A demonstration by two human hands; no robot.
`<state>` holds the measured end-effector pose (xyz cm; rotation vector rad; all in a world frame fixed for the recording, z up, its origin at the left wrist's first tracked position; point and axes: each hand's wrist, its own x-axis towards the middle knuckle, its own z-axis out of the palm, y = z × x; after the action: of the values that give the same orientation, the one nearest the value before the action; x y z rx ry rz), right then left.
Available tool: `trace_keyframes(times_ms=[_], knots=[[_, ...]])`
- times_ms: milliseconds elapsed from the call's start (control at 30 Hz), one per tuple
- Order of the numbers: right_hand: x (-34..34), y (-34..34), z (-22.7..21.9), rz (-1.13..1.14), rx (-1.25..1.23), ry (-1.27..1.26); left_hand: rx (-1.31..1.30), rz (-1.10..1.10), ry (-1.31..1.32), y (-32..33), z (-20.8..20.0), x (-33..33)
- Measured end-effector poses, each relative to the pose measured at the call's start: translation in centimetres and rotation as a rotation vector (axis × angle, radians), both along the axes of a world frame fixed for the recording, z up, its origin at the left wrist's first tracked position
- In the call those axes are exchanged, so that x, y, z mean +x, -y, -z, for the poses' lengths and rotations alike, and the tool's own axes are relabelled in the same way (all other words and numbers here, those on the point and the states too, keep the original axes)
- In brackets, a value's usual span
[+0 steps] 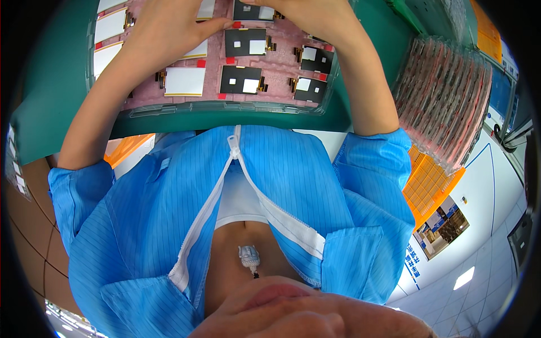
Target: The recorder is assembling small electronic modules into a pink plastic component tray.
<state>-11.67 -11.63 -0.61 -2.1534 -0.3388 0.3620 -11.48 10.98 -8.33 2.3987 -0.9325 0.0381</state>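
Note:
A clear plastic tray (225, 108) with pink foam lies across the far side of the view. It holds rows of small flat display panels with short ribbon connectors. White-faced panels like this one (185, 81) are on the left, and black-backed panels with white squares (236, 79) are on the right. My left hand (169, 25) is over the tray's left half, thumb stretched right and apart from the fingers. My right hand (313, 17) reaches over the far right, a digit pointing left beside a black-backed panel (253, 11). The upper edge cuts off most fingers of both hands.
The tray rests on a green mat (51, 107). To the right stands a tall stack of clear trays with pinkish layers (442, 98), by an orange plastic crate (431, 186). A green object (407, 16) is at the far right.

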Motion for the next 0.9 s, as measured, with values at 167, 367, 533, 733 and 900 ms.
trace_keyframes(times_ms=[167, 367, 533, 733, 900], knots=[[0.0, -0.1, -0.1, 0.004, -0.024, 0.012, -0.030, 0.019, 0.046, -0.1, 0.1, 0.1], [-0.3, -0.2, 0.1, 0.016, -0.002, 0.010, -0.004, 0.006, 0.005, 0.0, 0.1, 0.0], [-1.1, -0.8, -1.1, 0.062, -0.055, 0.071, 0.004, 0.013, 0.041, 0.0, 0.1, 0.2], [-1.5, -0.9, -1.2, 0.058, -0.072, 0.105, -0.030, 0.023, 0.050, 0.2, -0.2, 0.1], [-1.2, -0.8, -1.1, 0.076, -0.037, 0.082, -0.025, 0.019, 0.013, 0.1, -0.4, 0.0]])
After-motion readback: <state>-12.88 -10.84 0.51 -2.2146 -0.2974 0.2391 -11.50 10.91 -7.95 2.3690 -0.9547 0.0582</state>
